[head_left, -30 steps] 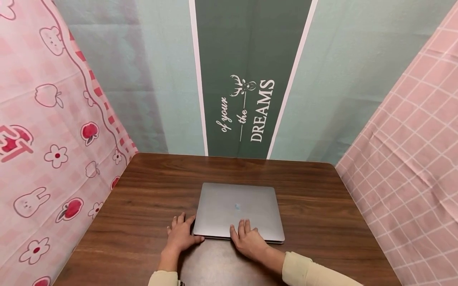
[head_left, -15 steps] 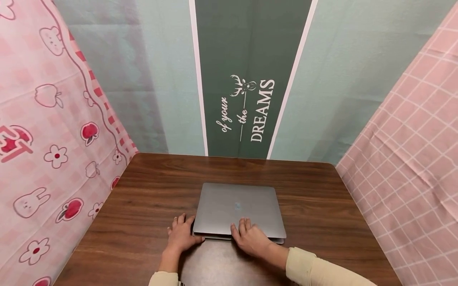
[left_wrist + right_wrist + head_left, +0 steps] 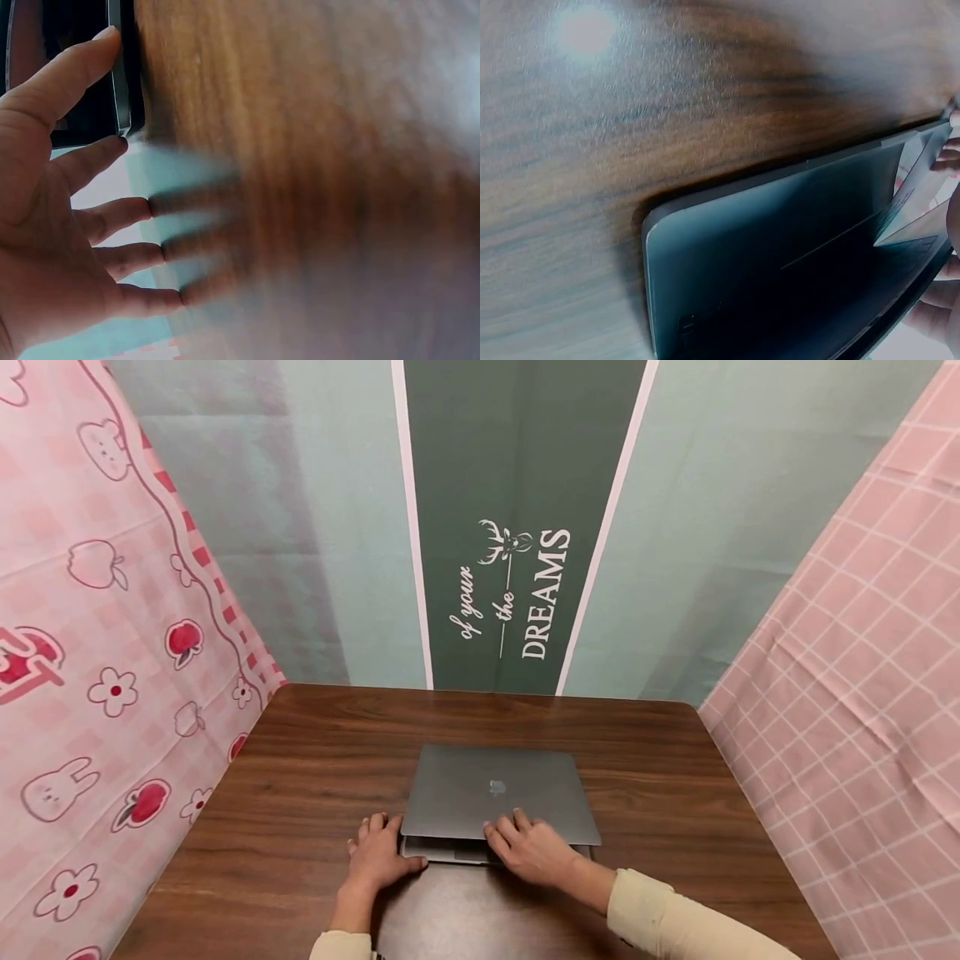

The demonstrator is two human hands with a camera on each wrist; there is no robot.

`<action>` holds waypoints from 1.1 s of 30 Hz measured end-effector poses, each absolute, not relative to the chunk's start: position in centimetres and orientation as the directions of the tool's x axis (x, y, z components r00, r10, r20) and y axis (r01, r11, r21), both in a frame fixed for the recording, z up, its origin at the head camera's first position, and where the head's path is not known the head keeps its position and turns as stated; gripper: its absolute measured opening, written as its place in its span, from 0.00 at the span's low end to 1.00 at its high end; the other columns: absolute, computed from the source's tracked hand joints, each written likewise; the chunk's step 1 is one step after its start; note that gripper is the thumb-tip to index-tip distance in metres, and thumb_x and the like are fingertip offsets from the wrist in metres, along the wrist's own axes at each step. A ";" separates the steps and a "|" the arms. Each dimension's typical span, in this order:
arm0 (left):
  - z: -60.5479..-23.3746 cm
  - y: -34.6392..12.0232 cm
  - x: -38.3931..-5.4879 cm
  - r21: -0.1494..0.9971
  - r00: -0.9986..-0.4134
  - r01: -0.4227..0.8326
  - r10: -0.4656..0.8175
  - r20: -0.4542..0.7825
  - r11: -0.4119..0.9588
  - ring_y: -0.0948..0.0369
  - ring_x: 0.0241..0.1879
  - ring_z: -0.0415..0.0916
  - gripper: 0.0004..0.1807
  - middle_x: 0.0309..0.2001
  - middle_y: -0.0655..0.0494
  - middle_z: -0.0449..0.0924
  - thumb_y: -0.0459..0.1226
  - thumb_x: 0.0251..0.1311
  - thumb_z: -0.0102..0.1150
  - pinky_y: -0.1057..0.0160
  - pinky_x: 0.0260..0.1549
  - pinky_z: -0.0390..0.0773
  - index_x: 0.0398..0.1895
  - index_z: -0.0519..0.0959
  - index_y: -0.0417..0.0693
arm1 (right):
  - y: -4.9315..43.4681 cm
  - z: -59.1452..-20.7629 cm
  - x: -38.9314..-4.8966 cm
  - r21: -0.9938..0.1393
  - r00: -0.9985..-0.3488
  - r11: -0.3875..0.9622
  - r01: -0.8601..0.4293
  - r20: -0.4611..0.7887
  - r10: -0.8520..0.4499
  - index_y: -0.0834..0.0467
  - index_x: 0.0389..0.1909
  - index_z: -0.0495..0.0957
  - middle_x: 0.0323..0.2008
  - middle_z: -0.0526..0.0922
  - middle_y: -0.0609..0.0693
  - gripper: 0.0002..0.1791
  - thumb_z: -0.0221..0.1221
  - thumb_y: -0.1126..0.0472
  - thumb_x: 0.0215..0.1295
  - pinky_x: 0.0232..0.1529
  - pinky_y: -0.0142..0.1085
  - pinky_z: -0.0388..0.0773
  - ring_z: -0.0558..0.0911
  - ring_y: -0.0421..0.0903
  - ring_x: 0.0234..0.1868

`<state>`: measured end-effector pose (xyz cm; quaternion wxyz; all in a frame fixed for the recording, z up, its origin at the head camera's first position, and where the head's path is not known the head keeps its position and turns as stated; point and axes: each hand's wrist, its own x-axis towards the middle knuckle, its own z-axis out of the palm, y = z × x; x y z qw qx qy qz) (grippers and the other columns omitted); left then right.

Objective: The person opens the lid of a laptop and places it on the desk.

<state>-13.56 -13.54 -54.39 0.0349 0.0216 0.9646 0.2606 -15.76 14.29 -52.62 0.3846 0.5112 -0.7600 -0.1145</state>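
"How many hands are you counting from over there?"

"I count two on my feed: one left hand [image 3: 375, 857] and one right hand [image 3: 536, 852], plus two sleeves [image 3: 648, 914]."

"And the rest?"

"I make it one laptop [image 3: 453, 793] with one logo [image 3: 497, 788], and one table [image 3: 645, 760]. I get three cloths: one pink printed cloth [image 3: 135, 627], one green cloth [image 3: 480, 460], one pink checked cloth [image 3: 840, 677]."

"Anything on the green?"

"Two white stripes [image 3: 414, 527], one deer head [image 3: 517, 542], four words [image 3: 546, 596]."
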 end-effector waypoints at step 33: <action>-54.7 -13.2 -13.6 0.518 -0.998 -0.007 0.024 -0.053 0.855 0.38 0.57 0.56 0.45 0.52 0.38 0.63 0.53 0.32 0.74 0.25 0.45 0.51 0.60 0.72 0.47 | 15.2 -48.3 -19.1 0.467 -0.158 0.358 -0.809 0.414 -0.896 0.59 0.44 0.75 0.31 0.76 0.51 0.23 0.28 0.66 0.75 0.15 0.32 0.70 0.72 0.44 0.23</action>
